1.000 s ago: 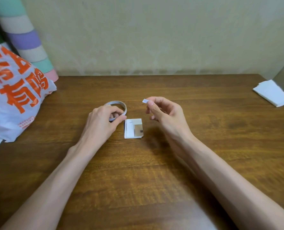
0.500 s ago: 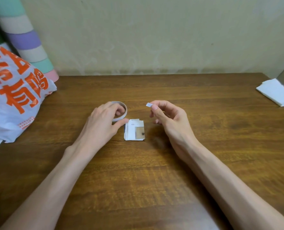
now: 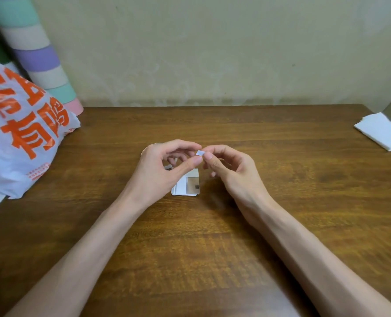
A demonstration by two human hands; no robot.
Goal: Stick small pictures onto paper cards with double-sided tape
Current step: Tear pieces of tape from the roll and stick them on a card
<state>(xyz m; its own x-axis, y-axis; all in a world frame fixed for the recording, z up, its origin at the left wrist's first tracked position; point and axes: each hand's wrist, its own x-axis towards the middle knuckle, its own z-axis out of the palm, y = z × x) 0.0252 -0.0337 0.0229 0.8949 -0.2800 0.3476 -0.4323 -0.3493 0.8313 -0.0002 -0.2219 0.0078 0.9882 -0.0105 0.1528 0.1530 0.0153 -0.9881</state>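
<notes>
Just 1 view, head-worn and wide-angle. Looks forward and down across the wooden table from above its near edge, facing the pale wall behind the far edge. Sits close enough to take in both forearms from the bottom corners, with left hand and right hand at the tape piece near frame centre.

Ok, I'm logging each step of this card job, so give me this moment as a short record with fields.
left hand: pinches the tape piece
right hand: pinches the same tape piece, opposite end
tape piece: small, white, held off the table
card stack: flat on the table, brownish picture on top
bag: white, orange print, table's left
white sheets: table's far right
</notes>
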